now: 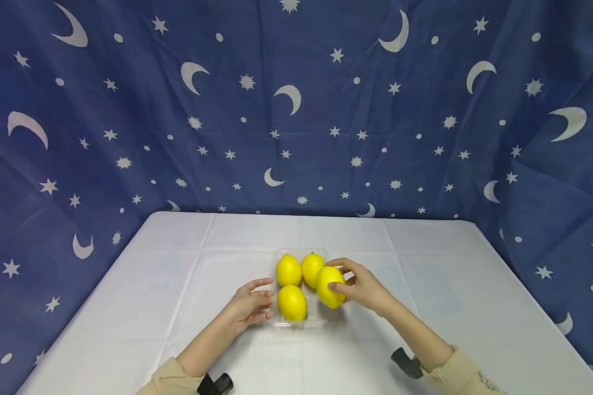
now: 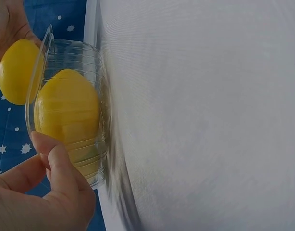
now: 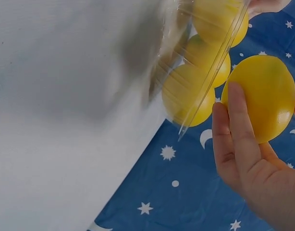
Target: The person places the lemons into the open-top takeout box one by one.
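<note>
A clear plastic box (image 1: 316,314) sits on the table with three yellow lemons in it: one at the back left (image 1: 289,270), one at the back right (image 1: 312,267), one at the front left (image 1: 292,303). My right hand (image 1: 363,288) grips another lemon (image 1: 330,287), thumb on its near side, above the box's right part. In the right wrist view, fingers (image 3: 241,120) lie along that lemon, which is apart from the box. My left hand (image 1: 249,304) has its fingers spread at the box's left side; the left wrist view shows fingertips (image 2: 39,139) touching the rim.
A white cloth covers the table (image 1: 217,263). Behind it and at its sides hangs a blue curtain (image 1: 321,164) with moons and stars. Dark wrist-worn devices (image 1: 407,363) show by both sleeves.
</note>
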`<action>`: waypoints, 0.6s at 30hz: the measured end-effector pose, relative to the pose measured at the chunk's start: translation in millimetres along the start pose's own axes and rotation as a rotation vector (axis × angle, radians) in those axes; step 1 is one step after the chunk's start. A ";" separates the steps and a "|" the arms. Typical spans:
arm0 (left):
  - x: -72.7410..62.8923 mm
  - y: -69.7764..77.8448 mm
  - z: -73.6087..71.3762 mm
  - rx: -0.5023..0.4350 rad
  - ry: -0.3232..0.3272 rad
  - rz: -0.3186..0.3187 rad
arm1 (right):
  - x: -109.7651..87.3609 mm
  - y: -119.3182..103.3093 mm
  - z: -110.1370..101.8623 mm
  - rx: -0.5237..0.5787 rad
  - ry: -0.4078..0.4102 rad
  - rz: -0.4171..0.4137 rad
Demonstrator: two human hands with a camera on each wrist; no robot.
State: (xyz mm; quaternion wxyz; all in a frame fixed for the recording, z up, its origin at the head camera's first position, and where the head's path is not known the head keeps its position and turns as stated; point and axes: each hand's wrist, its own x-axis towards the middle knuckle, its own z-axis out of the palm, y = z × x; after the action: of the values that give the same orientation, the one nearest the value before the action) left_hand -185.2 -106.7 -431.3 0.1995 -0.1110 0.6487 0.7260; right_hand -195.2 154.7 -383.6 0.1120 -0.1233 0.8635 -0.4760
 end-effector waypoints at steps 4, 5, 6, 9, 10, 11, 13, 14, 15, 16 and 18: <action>0.3 -0.4 1.1 0.000 0.000 -0.001 | 2.2 -1.1 2.4 -0.028 -0.007 -0.037; 0.5 -0.5 1.4 -0.001 0.002 -0.002 | 2.9 -1.4 3.4 -0.046 -0.008 -0.045; 0.8 -0.4 1.5 0.000 0.001 0.000 | 4.0 -2.0 4.3 -0.064 -0.008 -0.050; 1.0 -0.7 1.0 0.002 0.004 0.000 | 6.2 -4.4 8.4 -0.127 -0.008 -0.068; 1.1 -0.8 1.0 0.003 0.005 0.000 | 6.8 -5.1 9.8 -0.153 -0.010 -0.074; 1.3 -0.9 0.9 0.002 0.006 0.002 | 7.1 -6.2 11.0 -0.175 -0.012 -0.083; 1.4 -1.0 0.9 0.003 0.008 0.004 | 7.6 -8.7 13.9 -0.212 -0.016 -0.094; 1.5 -1.1 0.8 0.003 0.010 0.004 | 7.6 -9.8 15.4 -0.234 -0.018 -0.096; 1.6 -1.3 0.8 0.004 0.011 0.004 | 7.6 -11.0 17.1 -0.256 -0.022 -0.098; 1.7 -1.5 0.8 0.003 0.012 0.004 | 7.4 -11.9 18.7 -0.278 -0.023 -0.096; 1.9 -1.8 0.7 0.002 0.016 0.003 | 7.2 -14.0 22.1 -0.319 -0.019 -0.085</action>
State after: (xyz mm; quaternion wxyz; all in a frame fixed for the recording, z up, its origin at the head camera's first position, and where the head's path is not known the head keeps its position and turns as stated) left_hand -186.1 -105.6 -433.6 0.1932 -0.1156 0.6513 0.7246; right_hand -193.7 127.6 -383.8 0.0790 -0.1807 0.9210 -0.3358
